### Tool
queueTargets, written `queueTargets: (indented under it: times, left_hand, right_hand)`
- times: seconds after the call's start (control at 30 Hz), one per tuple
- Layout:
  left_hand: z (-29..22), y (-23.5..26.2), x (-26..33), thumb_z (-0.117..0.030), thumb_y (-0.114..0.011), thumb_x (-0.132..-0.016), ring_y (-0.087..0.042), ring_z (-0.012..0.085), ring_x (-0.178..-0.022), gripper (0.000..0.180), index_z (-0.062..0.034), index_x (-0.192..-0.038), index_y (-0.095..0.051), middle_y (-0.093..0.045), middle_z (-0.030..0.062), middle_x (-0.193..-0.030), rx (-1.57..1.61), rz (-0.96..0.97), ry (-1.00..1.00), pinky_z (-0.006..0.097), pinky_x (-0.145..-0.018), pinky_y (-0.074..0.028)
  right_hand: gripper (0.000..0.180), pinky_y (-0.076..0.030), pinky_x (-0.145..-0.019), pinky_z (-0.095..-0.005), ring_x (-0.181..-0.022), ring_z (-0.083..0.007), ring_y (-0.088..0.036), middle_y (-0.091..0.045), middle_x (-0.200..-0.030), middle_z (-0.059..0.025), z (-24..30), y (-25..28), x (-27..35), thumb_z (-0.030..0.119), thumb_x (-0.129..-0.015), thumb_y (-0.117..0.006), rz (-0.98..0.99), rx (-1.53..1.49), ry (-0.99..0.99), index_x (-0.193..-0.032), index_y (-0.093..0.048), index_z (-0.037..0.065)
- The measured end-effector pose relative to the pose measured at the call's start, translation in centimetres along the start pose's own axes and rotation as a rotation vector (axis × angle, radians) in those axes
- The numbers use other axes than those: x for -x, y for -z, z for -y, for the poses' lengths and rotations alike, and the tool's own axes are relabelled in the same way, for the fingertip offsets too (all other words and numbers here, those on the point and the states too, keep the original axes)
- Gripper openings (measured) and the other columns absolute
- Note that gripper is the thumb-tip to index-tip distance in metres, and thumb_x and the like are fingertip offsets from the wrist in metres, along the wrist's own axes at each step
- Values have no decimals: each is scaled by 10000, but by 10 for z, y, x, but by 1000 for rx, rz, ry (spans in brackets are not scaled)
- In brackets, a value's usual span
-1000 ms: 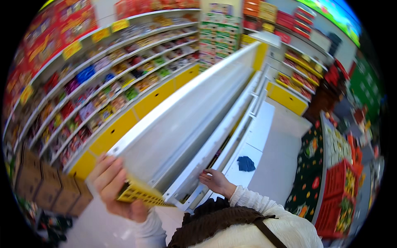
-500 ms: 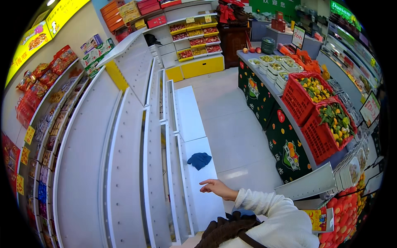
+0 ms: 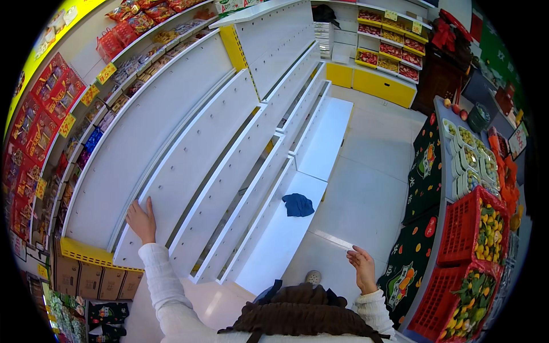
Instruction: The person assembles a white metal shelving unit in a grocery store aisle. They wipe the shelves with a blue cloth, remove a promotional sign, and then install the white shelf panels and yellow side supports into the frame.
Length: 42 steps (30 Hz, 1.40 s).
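Note:
My left hand (image 3: 142, 222) lies at the near end of a white tiered shelf board (image 3: 189, 148), its fingers spread. It appears to touch the board's surface, though the contact is partly covered by the hand itself. My right hand (image 3: 363, 267) is raised over the floor between the shelf and the fruit stand, fingers loosely stretched and holding nothing. A crumpled dark blue cloth (image 3: 298, 204) rests on the lowest white shelf (image 3: 269, 246), apart from both hands. Both arms wear white sleeves.
Packaged snacks fill a rack (image 3: 94, 123) along the left wall. Brown cartons (image 3: 91, 279) stand at lower left. On the right, a fruit stand (image 3: 420, 166) carries red crates (image 3: 457, 226) of yellow fruit and trays of green fruit. More stocked trays (image 3: 394, 37) are at the back.
The view has swung left. My left hand has come into sight at the shelf's near end. My right hand has moved away from above the lowest shelf, out over the floor.

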<state>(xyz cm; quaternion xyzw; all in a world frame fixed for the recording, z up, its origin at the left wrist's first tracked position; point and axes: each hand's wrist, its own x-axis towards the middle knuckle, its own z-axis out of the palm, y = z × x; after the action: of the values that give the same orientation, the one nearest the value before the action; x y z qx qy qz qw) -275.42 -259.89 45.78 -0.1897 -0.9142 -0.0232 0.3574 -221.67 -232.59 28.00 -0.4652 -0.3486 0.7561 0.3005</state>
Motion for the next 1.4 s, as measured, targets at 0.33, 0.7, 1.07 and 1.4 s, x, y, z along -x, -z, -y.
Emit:
queueTargets:
  times: [0.33,0.7,1.07,1.4]
  left_hand:
    - [-37,-14,-22,-410,-429,-934,-559,341,-937,455,11,-1005,-587,-620,187,-975,-50,91,228,429,-884,-366]
    - [-327,-67,-164,-191,-680,-789,-509,369,-1050,520,15,-1220,-475,-518,210,-1180,419,-78,-311,402,-907,-406]
    - [-458,-154,-313,-293,-689,-777,-589,335,-753,381,41,-953,-640,-599,240,-834,446,637,-168,405,-684,-458]
    - [-479,-158,-333,-242,-722,-770,-607,254,-910,388,-11,-1069,-633,-641,152,-1058,638,861,34,314,-866,-443]
  right_hand:
    - [277,-454,-832,-271,-901,-166,-600,-637,-986,-118,55,-52,-107,95,-924,-450,219,79,38,-1166,-529,-14]
    - [257,-448,-835,-265,-884,-159,-600,-645,-948,-99,162,-151,-311,57,-906,-469,478,367,196,-1137,-549,-21]
    - [388,-454,-860,-350,-1039,-299,-550,-523,-1202,-194,212,-296,-556,113,-890,-498,431,609,581,-1249,-444,-24]
    - [665,-306,-1020,-438,-1214,-421,-345,-330,-1316,-309,228,-501,-686,446,-952,-300,-137,358,7,-1310,-282,-114]
